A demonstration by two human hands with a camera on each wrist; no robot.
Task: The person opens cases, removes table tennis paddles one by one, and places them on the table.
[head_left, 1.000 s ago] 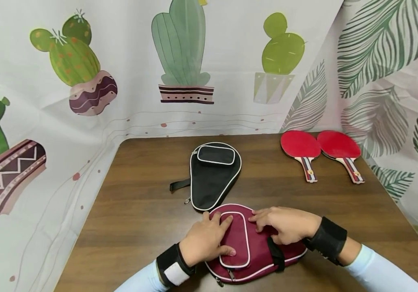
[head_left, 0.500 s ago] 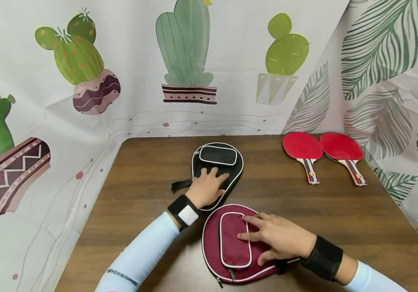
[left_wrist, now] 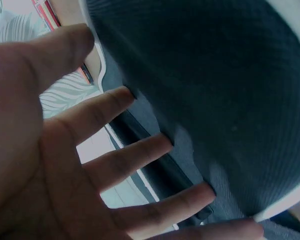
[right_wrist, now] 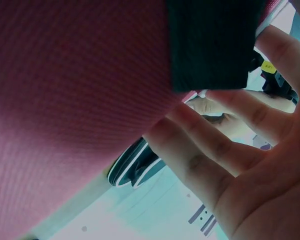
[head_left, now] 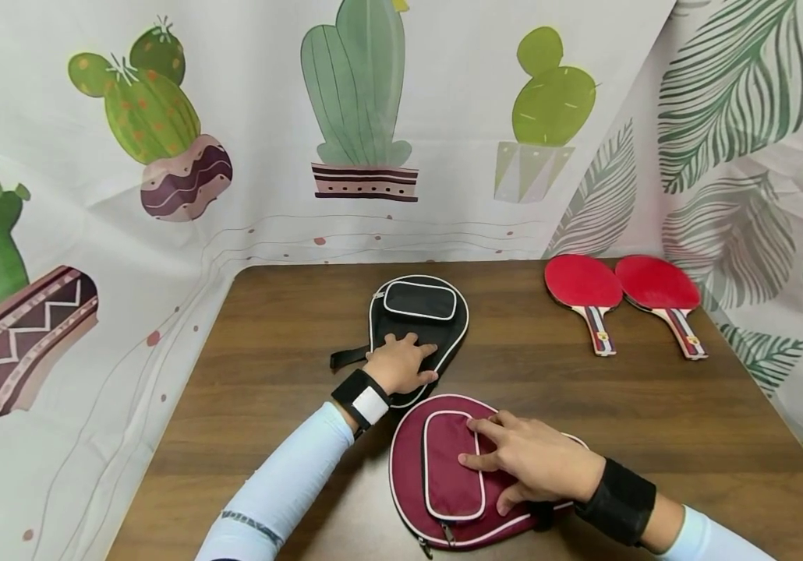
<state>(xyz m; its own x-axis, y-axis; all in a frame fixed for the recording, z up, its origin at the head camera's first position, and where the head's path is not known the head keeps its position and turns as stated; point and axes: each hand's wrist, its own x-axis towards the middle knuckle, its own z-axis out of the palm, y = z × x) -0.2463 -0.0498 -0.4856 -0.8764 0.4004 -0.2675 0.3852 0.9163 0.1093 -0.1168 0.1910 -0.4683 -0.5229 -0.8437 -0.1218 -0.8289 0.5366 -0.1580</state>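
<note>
A black paddle-shaped zip case (head_left: 401, 331) with white piping and a small pocket lies on the table. My left hand (head_left: 401, 366) rests on its lower half with fingers spread; in the left wrist view the fingertips (left_wrist: 162, 142) touch the dark cloth. Nearer to me lies a maroon paddle-shaped case (head_left: 408, 467), its pocket outlined in white and its zip pulls at the lower left. My right hand (head_left: 538, 460) lies on this case, fingers extended over the pocket's edge. A dark strap (right_wrist: 210, 45) on the maroon cloth shows in the right wrist view.
Two red table tennis bats (head_left: 584, 280) lie side by side at the table's back right, handles toward me. A black wrist loop (head_left: 348, 357) sticks out left of the black case. Behind the wooden table (head_left: 268, 312) hangs a cactus-print cloth (head_left: 261, 179).
My left hand has left the maroon case and moved forward onto the black one. The right hand has shifted slightly left and nearer to me on the maroon case.
</note>
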